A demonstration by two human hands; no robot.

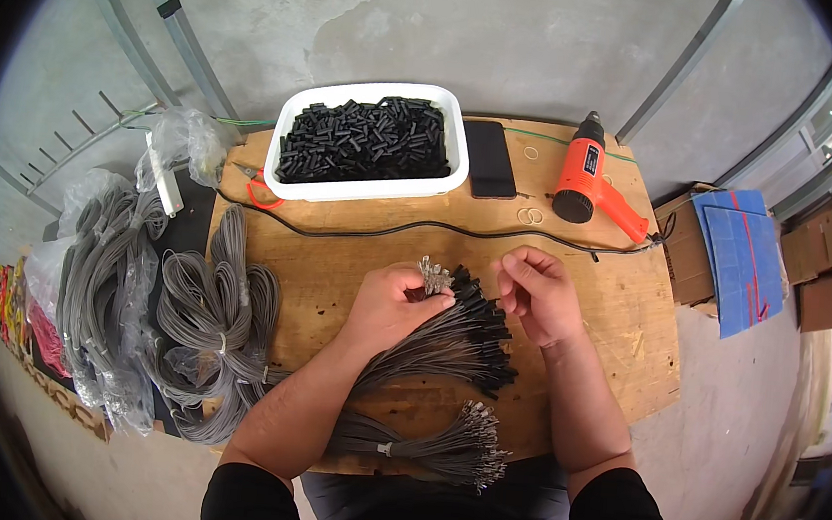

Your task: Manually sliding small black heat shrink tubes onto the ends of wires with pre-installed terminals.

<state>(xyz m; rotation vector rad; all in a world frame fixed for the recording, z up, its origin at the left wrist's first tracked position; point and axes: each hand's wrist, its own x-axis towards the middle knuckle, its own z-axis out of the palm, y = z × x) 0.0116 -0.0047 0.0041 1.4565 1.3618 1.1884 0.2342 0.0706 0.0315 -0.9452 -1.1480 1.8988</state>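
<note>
My left hand (398, 303) is closed round a small bunch of grey cables, whose bare metal ends (433, 276) stick up above the thumb. To its right, raised and apart from it, my right hand (537, 294) has its fingers curled in with thumb and forefinger close together; whatever they may hold is too small to make out. Below and between the hands fans a bundle of grey cables (418, 353) with black sleeves (488, 339) on the ends. Nearer my body lies another tied cable bundle (421, 448) with bare metal tips (480, 446).
A white tub (372, 196) of short black sleeves stands at the back, with a phone (493, 159) beside it. An orange heat gun (584, 175) lies at the back right. Red-handled pliers (263, 192), a black cord (379, 233) and coiled cables (211, 312) are further left.
</note>
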